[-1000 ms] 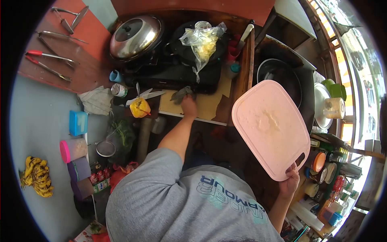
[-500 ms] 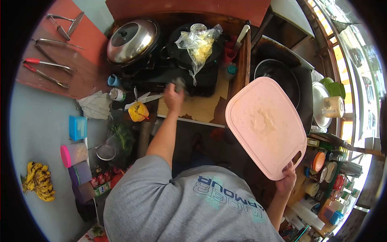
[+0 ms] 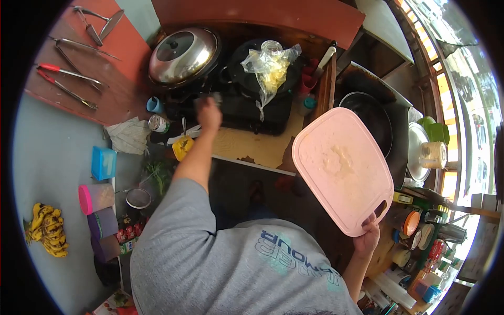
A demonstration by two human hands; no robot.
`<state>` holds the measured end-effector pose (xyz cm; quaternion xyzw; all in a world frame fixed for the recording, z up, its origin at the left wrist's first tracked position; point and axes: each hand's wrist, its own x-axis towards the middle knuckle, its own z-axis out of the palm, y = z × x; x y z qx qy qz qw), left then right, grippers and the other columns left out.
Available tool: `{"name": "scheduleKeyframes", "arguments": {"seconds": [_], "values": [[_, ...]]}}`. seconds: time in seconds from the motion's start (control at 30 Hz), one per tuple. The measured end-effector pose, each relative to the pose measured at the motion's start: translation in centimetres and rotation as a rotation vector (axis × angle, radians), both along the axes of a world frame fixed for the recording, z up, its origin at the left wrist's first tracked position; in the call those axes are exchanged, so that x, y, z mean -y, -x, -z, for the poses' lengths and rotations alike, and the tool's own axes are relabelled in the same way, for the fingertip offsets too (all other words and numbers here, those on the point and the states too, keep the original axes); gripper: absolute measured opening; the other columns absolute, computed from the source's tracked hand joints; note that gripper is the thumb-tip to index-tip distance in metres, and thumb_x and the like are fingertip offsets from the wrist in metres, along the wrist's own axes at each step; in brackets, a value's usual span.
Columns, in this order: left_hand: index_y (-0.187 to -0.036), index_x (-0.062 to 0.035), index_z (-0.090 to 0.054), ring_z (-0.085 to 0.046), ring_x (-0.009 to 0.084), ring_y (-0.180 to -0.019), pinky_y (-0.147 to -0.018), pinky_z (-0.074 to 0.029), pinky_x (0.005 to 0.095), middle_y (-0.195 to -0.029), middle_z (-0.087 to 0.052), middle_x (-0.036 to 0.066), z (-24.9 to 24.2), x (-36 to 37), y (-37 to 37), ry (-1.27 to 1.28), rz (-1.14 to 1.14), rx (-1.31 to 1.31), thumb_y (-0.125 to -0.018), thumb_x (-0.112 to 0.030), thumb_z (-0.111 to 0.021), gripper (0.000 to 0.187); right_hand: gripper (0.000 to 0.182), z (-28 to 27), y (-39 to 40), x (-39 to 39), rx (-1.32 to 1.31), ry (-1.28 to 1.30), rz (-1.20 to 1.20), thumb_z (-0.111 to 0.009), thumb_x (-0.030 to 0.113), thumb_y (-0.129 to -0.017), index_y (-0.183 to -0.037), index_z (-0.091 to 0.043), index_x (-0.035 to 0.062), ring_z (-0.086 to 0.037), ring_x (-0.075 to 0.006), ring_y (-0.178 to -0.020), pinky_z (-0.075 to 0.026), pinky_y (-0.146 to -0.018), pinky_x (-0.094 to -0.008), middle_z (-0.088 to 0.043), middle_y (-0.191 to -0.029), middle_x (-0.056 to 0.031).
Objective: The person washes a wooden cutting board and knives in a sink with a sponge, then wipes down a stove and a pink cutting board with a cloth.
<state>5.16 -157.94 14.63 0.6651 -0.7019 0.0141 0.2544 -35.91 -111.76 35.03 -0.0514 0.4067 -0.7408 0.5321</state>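
My right hand (image 3: 367, 237) grips a pink cutting board (image 3: 325, 181) by its handle end and holds it tilted up at the right. Wet pale smears mark the middle of the board. My left hand (image 3: 209, 115) reaches over the front left of the black stove (image 3: 241, 107). Its fingers are closed round a small greyish thing, too blurred to name. Beyond it, a clear plastic bag (image 3: 270, 71) with pale yellow pieces lies on a dark pan on the stove. A yellow container (image 3: 182, 148) with a spoon stands near my left forearm.
A large pan with a domed metal lid (image 3: 184, 55) covers the left burner. A blue cup (image 3: 154, 105), a jar (image 3: 158, 123) and a cloth (image 3: 127, 136) sit left of the stove. Right of it are a knife (image 3: 326, 56) and a black wok (image 3: 375, 113). Bananas (image 3: 47, 230) lie far left.
My left hand has moved left along the stove front with the small greyish thing. The camera view has shifted a little. My right hand keeps hold of the cutting board.
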Motion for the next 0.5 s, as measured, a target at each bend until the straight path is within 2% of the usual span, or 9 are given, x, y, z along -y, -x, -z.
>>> {"name": "scheduleKeyframes", "arguments": {"seconds": [0.03,0.07,0.13,0.2,0.23,0.33,0.37,0.43,0.5], "values": [[-0.106,0.0022,-0.055,-0.054,0.0409,-0.111,-0.095,-0.043,0.0477,-0.111,-0.058,0.024,0.5,1.9,-2.4,-0.060,-0.136,0.016,-0.084,-0.011,-0.055,0.026,0.073,-0.5,-0.7,0.5,-0.010,-0.050,0.028,-0.041,-0.008,-0.063,-0.136,-0.038,-0.0160,-0.059,-0.0213,-0.108,-0.045,-0.104,-0.0337,-0.059,-0.126,-0.0195],[-0.107,0.0021,-0.056,-0.051,0.0401,-0.117,-0.102,-0.038,0.0464,-0.116,-0.058,0.025,-0.2,3.0,-3.7,-0.080,-0.237,0.157,-0.084,-0.014,-0.053,0.028,0.073,-0.7,-1.1,0.9,-0.012,-0.048,0.026,-0.041,-0.008,-0.063,-0.136,-0.038,-0.0160,-0.059,-0.0213,-0.108,-0.045,-0.104,-0.0337,-0.059,-0.126,-0.0195],[-0.107,0.0016,-0.057,-0.048,0.0403,-0.121,-0.106,-0.034,0.0475,-0.121,-0.057,0.027,-0.1,4.2,-3.2,-0.165,-0.378,0.120,-0.084,-0.013,-0.053,0.028,0.074,-0.9,-1.8,1.2,-0.008,-0.101,0.085,-0.041,-0.008,-0.063,-0.137,-0.036,-0.0160,-0.058,-0.0235,-0.115,-0.043,-0.107,-0.0363,-0.057,-0.129,-0.0213],[-0.109,0.0020,-0.058,-0.049,0.0417,-0.120,-0.107,-0.033,0.0505,-0.124,-0.056,0.029,1.2,3.0,0.3,0.031,-0.298,0.259,-0.083,-0.012,-0.053,0.030,0.075,0.3,-1.5,0.9,0.019,-0.067,0.071,-0.041,-0.008,-0.063,-0.137,-0.036,-0.0157,-0.056,-0.0255,-0.119,-0.042,-0.109,-0.0384,-0.056,-0.131,-0.0224],[-0.111,0.0032,-0.057,-0.052,0.0435,-0.117,-0.109,-0.033,0.0523,-0.123,-0.056,0.030,0.6,1.6,2.6,-0.076,-0.178,0.098,-0.083,-0.011,-0.053,0.032,0.075,0.7,-1.3,1.0,0.045,-0.030,0.062,-0.041,-0.009,-0.063,-0.138,-0.036,-0.0153,-0.054,-0.0275,-0.124,-0.041,-0.111,-0.0405,-0.054,-0.134,-0.0235],[-0.115,0.0039,-0.056,-0.049,0.0469,-0.123,-0.109,-0.037,0.0527,-0.125,-0.055,0.031,4.4,-3.3,7.3,0.116,0.265,0.072,-0.085,-0.005,-0.050,0.032,0.075,1.0,-1.7,2.0,0.063,0.031,0.007,-0.040,-0.009,-0.064,-0.138,-0.036,-0.0147,-0.049,-0.0311,-0.130,-0.039,-0.113,-0.0436,-0.051,-0.137,-0.0247],[-0.115,0.0039,-0.056,-0.049,0.0469,-0.123,-0.109,-0.037,0.0527,-0.125,-0.055,0.031,4.1,-4.0,6.7,0.111,0.258,0.072,-0.085,-0.005,-0.050,0.032,0.075,0.8,-1.9,2.4,0.064,0.026,0.000,-0.040,-0.009,-0.064,-0.138,-0.036,-0.0147,-0.049,-0.0311,-0.130,-0.039,-0.113,-0.0436,-0.051,-0.137,-0.0247],[-0.118,0.0038,-0.055,-0.046,0.0467,-0.128,-0.107,-0.040,0.0514,-0.130,-0.052,0.031,2.6,-4.4,5.4,0.007,0.397,-0.009,-0.087,-0.004,-0.048,0.033,0.074,0.2,-2.3,3.2,0.034,-0.017,0.032,-0.039,-0.008,-0.065,-0.138,-0.037,-0.0142,-0.049,-0.0327,-0.130,-0.039,-0.113,-0.0447,-0.051,-0.138,-0.0250],[-0.122,0.0050,-0.053,-0.045,0.0462,-0.129,-0.109,-0.038,0.0497,-0.136,-0.047,0.032,0.6,-2.3,2.3,-0.024,0.175,0.047,-0.088,-0.005,-0.047,0.035,0.074,0.6,-2.0,3.3,0.031,-0.003,0.009,-0.039,-0.008,-0.065,-0.138,-0.037,-0.0142,-0.049,-0.0325,-0.130,-0.039,-0.113,-0.0446,-0.051,-0.138,-0.0252]]}}
